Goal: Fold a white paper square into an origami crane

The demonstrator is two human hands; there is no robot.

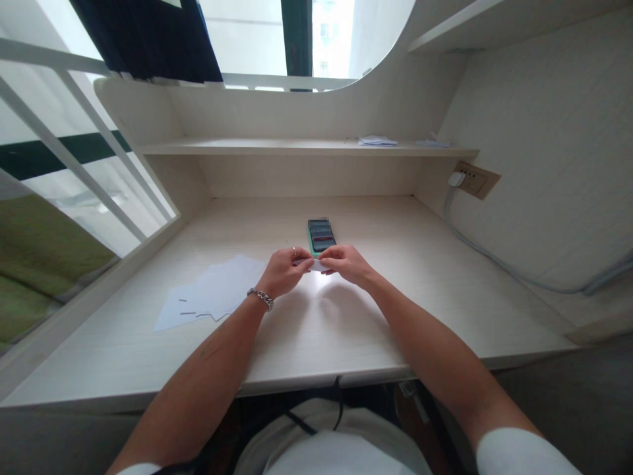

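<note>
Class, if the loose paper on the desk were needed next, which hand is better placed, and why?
Probably the left hand: the loose paper lies on that side, whereas the right hand would have to cross over. Both hold a white piece.

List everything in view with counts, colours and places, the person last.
desk: one, pale, centre
paper piece: one, white, above desk
phone: one, dark with green edge, beyond paper piece
loose paper: count unclear, white, desk's left side
shelves: two, pale, above desk
shelf papers: two or more, white, lower shelf
socket plate: one, tan, right wall
plug: one, white, in socket plate
cables: count unclear, grey, right wall
curtain: one, navy, upper left
window: one, green frame, top
railing: one, white, left
cloth: one, olive, beyond railing
bracelet: one, silver, left wrist
ring: one, silver, left hand
clothing: count unclear, white, bottom edge
left hand: one, bare, holding paper piece
right hand: one, bare, holding paper piece
</note>
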